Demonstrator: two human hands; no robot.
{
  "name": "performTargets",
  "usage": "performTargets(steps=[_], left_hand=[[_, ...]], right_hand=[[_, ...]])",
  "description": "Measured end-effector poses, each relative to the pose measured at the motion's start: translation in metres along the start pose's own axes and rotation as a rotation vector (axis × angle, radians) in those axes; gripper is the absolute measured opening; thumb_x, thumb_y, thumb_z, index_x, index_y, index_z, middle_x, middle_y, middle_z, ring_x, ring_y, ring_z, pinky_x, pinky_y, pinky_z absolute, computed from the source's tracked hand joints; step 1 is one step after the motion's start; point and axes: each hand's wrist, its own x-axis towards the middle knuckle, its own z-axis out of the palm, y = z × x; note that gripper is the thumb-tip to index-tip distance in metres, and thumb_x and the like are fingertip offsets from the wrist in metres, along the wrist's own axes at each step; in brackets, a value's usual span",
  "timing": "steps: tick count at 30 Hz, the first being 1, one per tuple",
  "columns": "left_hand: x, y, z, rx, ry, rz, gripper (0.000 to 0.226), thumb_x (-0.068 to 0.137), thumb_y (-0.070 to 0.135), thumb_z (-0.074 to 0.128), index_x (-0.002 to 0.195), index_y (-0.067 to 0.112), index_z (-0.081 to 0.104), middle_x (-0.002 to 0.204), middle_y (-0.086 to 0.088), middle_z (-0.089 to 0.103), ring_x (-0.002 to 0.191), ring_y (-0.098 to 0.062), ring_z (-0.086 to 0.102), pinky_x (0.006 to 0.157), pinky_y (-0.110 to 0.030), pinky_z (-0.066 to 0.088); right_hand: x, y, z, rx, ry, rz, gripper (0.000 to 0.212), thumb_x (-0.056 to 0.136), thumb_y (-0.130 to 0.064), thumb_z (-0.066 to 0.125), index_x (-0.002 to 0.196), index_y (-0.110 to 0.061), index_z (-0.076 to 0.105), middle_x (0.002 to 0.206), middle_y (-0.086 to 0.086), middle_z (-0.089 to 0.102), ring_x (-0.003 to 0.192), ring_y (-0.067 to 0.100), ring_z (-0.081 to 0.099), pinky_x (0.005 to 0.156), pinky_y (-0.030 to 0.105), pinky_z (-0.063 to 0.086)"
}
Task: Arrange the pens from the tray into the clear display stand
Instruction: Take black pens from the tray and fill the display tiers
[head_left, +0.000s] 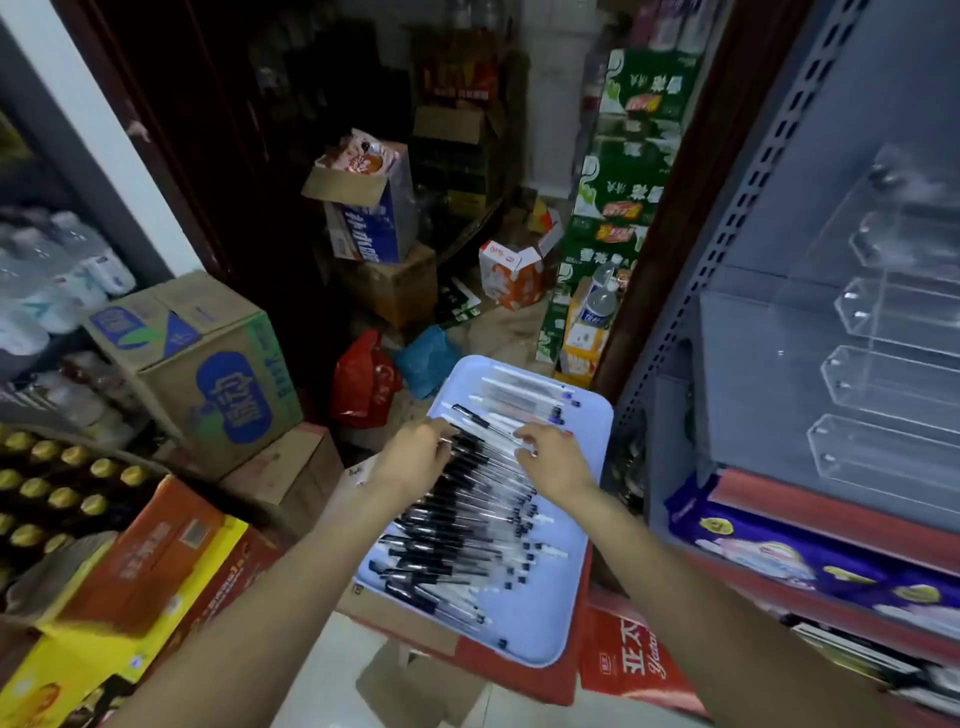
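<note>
A pale blue tray (582, 535) rests on a red carton in front of me and holds several pens (467, 525) with black grips and clear barrels, lying side by side. My left hand (415, 457) reaches onto the pile at its far left, fingers curled down over the pens' black ends. My right hand (553, 460) is at the pile's far right, fingertips curled onto the clear barrels. Whether either hand has lifted a pen I cannot tell. The clear display stand (878, 364) with stepped slots stands empty on the shelf to the right.
Cardboard cartons (208, 374) and bottle crates (67, 499) crowd the left. A grey shelf upright (737, 218) rises beside the stand. Purple snack packs (810, 566) lie below it. Boxes and bags (363, 379) fill the dark storeroom ahead.
</note>
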Motion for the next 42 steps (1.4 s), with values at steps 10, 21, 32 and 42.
performTargets(steps=[10, 21, 32, 42], left_hand=[[0.037, -0.053, 0.033, 0.092, -0.225, 0.117, 0.043, 0.099, 0.021, 0.039, 0.142, 0.014, 0.038, 0.152, -0.001, 0.028, 0.140, -0.018, 0.029, 0.112, -0.028, 0.028], [0.058, -0.051, 0.039, -0.196, -0.048, 0.023, 0.025, 0.094, 0.007, 0.048, 0.116, 0.006, 0.059, 0.119, -0.013, 0.060, 0.107, -0.028, 0.057, 0.091, -0.031, 0.044], [0.069, -0.034, 0.027, -0.511, 0.065, -0.172, 0.029, 0.089, 0.024, 0.062, 0.112, 0.007, 0.058, 0.093, -0.006, 0.058, 0.093, -0.021, 0.057, 0.092, -0.035, 0.046], [0.065, 0.054, -0.021, -1.266, -0.222, -0.174, 0.021, 0.091, 0.025, 0.058, 0.078, 0.011, 0.066, 0.074, 0.001, 0.074, 0.073, -0.008, 0.070, 0.063, -0.014, 0.053]], right_hand=[[0.036, 0.016, 0.039, -0.064, -0.025, 0.110, 0.023, 0.095, -0.005, 0.048, 0.113, -0.004, 0.063, 0.109, 0.019, 0.066, 0.091, 0.035, 0.062, 0.081, 0.048, 0.052], [0.035, 0.021, 0.039, 0.024, 0.055, 0.176, 0.021, 0.094, -0.004, 0.054, 0.107, 0.007, 0.066, 0.112, 0.018, 0.068, 0.099, 0.036, 0.064, 0.088, 0.044, 0.052], [0.024, 0.016, 0.015, 0.598, 0.165, 0.259, 0.026, 0.088, 0.002, 0.059, 0.113, 0.011, 0.062, 0.100, 0.021, 0.065, 0.075, 0.024, 0.059, 0.079, 0.032, 0.056], [-0.011, -0.024, -0.041, 0.819, 0.213, 0.145, 0.017, 0.089, -0.005, 0.061, 0.100, 0.006, 0.068, 0.075, 0.010, 0.065, 0.056, 0.006, 0.063, 0.057, 0.015, 0.053]])
